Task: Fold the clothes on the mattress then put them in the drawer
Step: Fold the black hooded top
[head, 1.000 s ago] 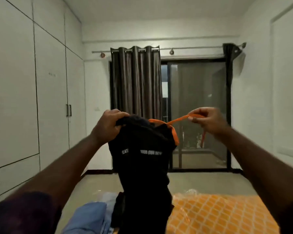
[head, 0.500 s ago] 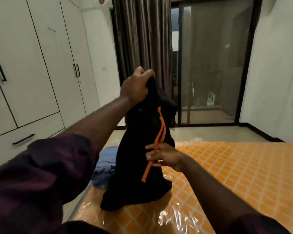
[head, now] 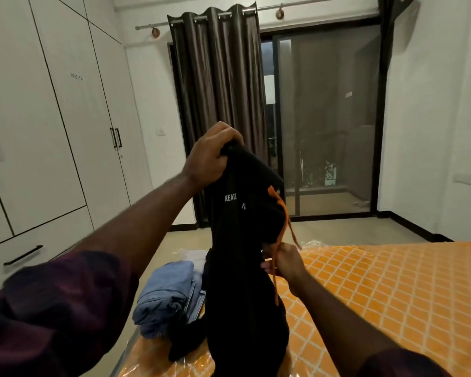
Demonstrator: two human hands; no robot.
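Note:
A black garment (head: 242,281) with white lettering and orange drawstrings hangs upright over the orange patterned mattress (head: 378,295). My left hand (head: 210,156) grips its top edge and holds it high. Lower down, my right hand (head: 284,261) pinches the orange drawstring (head: 282,229) at the garment's right side. The garment's bottom rests crumpled on the mattress. Folded blue jeans (head: 165,295) lie on the mattress's left corner, beside the garment.
White wardrobe doors (head: 65,131) with black handles line the left wall, with a drawer (head: 25,257) low under them. A dark curtain (head: 218,104) and a sliding glass door (head: 326,118) stand at the far end. Bare floor lies between mattress and door.
My left hand has kept its grip on the garment's top. My right hand came down from the raised drawstring to pinch it lower, beside the garment. The view has shifted.

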